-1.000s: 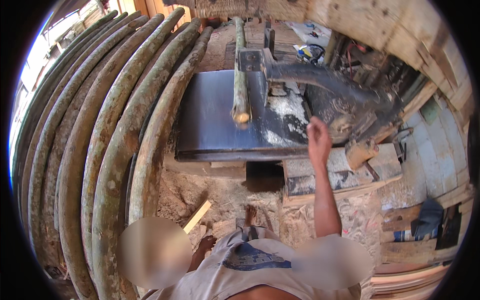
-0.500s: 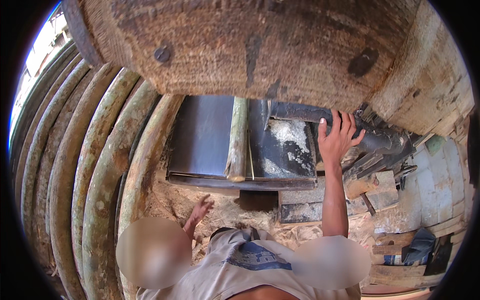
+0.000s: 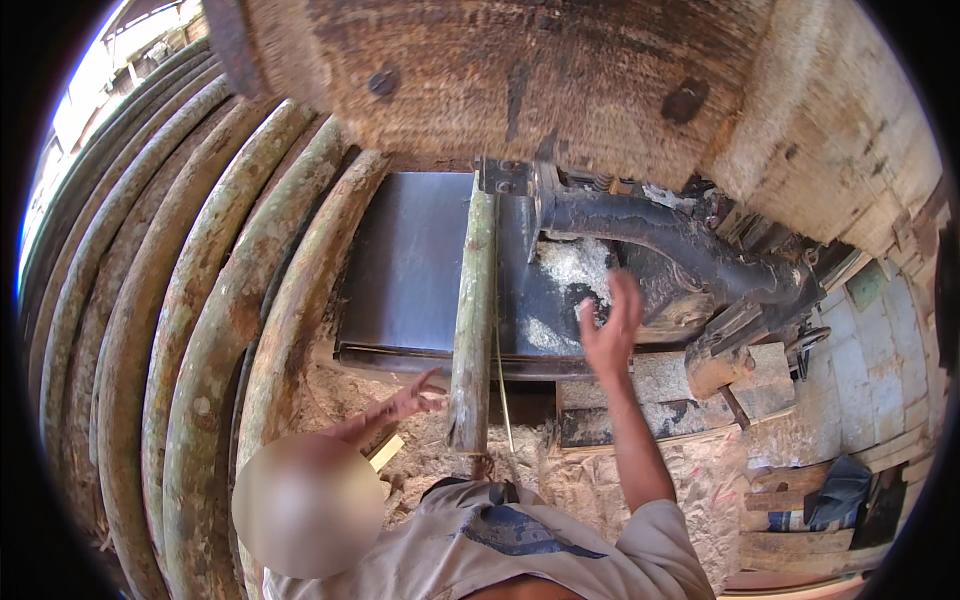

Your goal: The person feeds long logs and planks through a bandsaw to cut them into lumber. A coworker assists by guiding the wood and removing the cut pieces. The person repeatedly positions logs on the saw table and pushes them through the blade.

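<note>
A slim greenish log (image 3: pixel 473 320) lies lengthwise across a dark metal machine table (image 3: pixel 405 265), its near end jutting over the front edge toward me. Just left of that end is my left hand (image 3: pixel 420 393), open with fingers stretched toward the bark; whether they touch it I cannot tell. To the right of the log, above the table's right part, my right hand (image 3: pixel 612 325) is open and holds nothing, slightly blurred, its thumb and fingers apart. A thin pale wood strip (image 3: pixel 505 405) runs beside the log. Sawdust (image 3: pixel 575 270) lies heaped on the table next to my right hand.
Several long logs (image 3: pixel 205 390) lie side by side on my left. A thick wooden beam (image 3: pixel 540 75) crosses overhead. A curved dark machine arm (image 3: pixel 670 235) reaches over the table's right side. Sawdust covers the floor (image 3: pixel 610 490); boards (image 3: pixel 800 550) lie at the lower right.
The log has slid toward me, past the table's front edge. My right hand has left the machine arm, moving left and nearer. My left hand has moved slightly right toward the log.
</note>
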Available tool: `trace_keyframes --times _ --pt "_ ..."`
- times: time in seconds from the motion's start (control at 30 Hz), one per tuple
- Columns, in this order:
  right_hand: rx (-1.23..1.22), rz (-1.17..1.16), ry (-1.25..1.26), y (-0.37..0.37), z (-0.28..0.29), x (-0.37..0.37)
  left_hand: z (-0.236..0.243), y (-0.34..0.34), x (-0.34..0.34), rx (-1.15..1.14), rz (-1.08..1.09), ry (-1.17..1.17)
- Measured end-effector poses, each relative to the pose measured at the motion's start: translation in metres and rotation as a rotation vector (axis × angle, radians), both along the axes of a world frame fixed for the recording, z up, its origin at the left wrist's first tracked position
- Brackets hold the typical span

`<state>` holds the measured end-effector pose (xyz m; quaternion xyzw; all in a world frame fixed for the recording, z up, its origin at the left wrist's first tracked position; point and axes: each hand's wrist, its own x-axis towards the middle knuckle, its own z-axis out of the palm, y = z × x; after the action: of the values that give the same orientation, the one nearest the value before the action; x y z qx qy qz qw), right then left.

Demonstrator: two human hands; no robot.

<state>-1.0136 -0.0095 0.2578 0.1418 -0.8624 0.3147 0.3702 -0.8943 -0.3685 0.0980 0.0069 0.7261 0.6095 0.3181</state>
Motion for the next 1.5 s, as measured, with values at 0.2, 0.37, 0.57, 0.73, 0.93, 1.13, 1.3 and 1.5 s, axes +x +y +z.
trace_keyframes --times 0.2,0.37,0.57,0.73,0.93,1.13,1.3,1.5 --pt "-0.451 0.534 -1.235 -0.037 -0.152 0.136 -0.001 0.022 0.079 0.009 -0.065 0.022" --pt "-0.620 0.693 -1.404 -0.051 -0.156 0.244 0.016 0.038 0.160 0.200 0.027 -0.142" --pt "-0.589 0.707 -1.349 -0.040 -0.174 0.336 0.013 0.051 0.250 0.213 -0.012 -0.074" --pt "-0.599 0.713 -1.392 -0.030 -0.167 0.408 0.013 0.060 0.325 0.306 0.025 -0.283" --pt "-0.702 0.787 -1.553 -0.014 -0.166 0.484 0.007 0.070 0.402 0.328 -0.003 -0.241" --pt "-0.770 0.795 -1.628 -0.005 -0.148 0.569 0.024 0.081 0.489 0.269 -0.002 -0.247" --pt "-0.748 0.827 -1.642 0.003 -0.139 0.643 0.006 0.083 0.567 0.367 -0.004 -0.259" --pt "-0.634 0.826 -1.619 0.020 -0.154 0.735 0.017 0.099 0.656 0.316 -0.028 -0.218"
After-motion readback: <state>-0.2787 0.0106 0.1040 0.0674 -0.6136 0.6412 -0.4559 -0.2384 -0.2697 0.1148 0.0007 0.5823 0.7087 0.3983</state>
